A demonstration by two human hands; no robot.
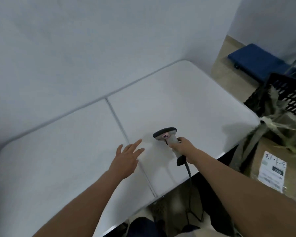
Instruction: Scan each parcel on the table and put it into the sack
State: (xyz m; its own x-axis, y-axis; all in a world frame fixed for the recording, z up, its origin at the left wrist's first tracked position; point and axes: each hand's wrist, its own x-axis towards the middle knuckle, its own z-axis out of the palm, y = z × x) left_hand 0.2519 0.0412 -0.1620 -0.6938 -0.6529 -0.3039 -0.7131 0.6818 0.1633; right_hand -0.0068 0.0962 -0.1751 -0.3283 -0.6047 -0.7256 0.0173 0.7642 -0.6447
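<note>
- Right hand (181,146) wraps its fingers round the grip of the scanner (167,135), head pointed away from me and down toward the table (186,93); I read that as the scanner kept ready in the working hand, so the other hand is free to handle parcels.
- Left hand (126,158) hovers over the table near its centre seam, fingers straight and fanned out, holding nothing. Whether the fingertips touch the surface I cannot tell.
- Scanner cable (189,175) hangs from the butt of the handle over the near table edge, slack enough to let the scanner roam.
- One parcel (270,166) shows: a brown carton with a white label, sitting inside the open mouth of the sack (249,146), just off the table's right end. The sack stands there, I judge, so that a parcel goes straight across and drops in.
- Count as I see it — two hands, one scanner, one sack, one parcel in the sack, none on the tabletop in view.
- My judgement — the scanning may be finished, though the table's near left corner is cut off from view.
- Behind the sack stand one black slotted crate (290,96) and one blue platform cart (253,57).
</note>
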